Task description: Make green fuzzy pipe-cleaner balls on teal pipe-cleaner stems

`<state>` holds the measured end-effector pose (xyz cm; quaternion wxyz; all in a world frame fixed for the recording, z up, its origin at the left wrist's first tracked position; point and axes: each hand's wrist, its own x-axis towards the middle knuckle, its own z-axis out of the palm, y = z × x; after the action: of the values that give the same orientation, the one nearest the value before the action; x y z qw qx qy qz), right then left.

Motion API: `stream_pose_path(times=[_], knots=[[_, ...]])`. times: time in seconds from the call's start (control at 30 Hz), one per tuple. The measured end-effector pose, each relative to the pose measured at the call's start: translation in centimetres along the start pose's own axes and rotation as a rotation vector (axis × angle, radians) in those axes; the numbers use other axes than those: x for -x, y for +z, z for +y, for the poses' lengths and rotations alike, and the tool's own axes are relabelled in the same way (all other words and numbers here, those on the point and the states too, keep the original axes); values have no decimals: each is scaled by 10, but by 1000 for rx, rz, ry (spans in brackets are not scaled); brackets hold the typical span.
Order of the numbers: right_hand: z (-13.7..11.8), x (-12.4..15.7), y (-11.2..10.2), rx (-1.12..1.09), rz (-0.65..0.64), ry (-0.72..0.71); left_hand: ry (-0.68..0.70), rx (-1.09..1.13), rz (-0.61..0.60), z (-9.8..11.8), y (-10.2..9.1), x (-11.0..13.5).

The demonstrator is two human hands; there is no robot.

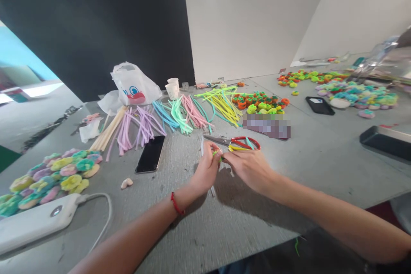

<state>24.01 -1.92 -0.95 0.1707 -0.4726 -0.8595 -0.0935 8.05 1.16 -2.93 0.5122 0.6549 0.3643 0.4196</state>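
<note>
At the near edge of the grey table (180, 218), the left hand (205, 170), wearing a red string bracelet (176, 204), is gripping a thin pale stem (202, 147), which is showing above and below the closed fingers. The right fingertips (224, 157) are closing tightly on a small green-and-yellow pipe cleaner (218, 154) right at that stem, with the right hand (247, 171) angling in from the side. The exact contact is hidden by the fingers, so the wrap, if any, cannot be told. Working this close to the stem is giving good control: the short end is staying between the fingertips, and the two pinches are bracing each other. Red-handled scissors (231, 142) are lying just beyond the right hand, across a yellow strand (236, 148). Pipe cleaners (144, 126) are fanning out in colour groups farther along, while orange-and-green pom pieces (260, 102) are heaped beyond them. Pastel pom flowers (48, 180), a phone (150, 154) and a corded power bank (35, 222) are sitting to the left
</note>
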Motion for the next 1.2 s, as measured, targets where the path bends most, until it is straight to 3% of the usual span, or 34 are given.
stream_pose_path(times=[0.13,0.3,0.4,0.47,0.73,0.87,1.03,1.2], knots=[[-1,-4,3,-74,-40,25,45,-72,34,0,0,3],[2,-9,0,-128,-22,46,-12,73,-27,-3,-4,-2],[3,-12,0,-453,-3,76,-26,84,-61,0,-6,-4],[2,-13,1,-877,-50,235,1,47,-64,3,-6,-2],[-20,-4,-11,-1276,-215,386,431,-371,-86,7,-17,34],[-30,-4,-14,-1346,-202,438,586,-501,23,3,-26,41],[-28,-25,-8,-1327,-107,433,445,-263,33,-5,-29,28],[-19,-44,6,-1395,-187,413,393,16,80,-8,-35,15]])
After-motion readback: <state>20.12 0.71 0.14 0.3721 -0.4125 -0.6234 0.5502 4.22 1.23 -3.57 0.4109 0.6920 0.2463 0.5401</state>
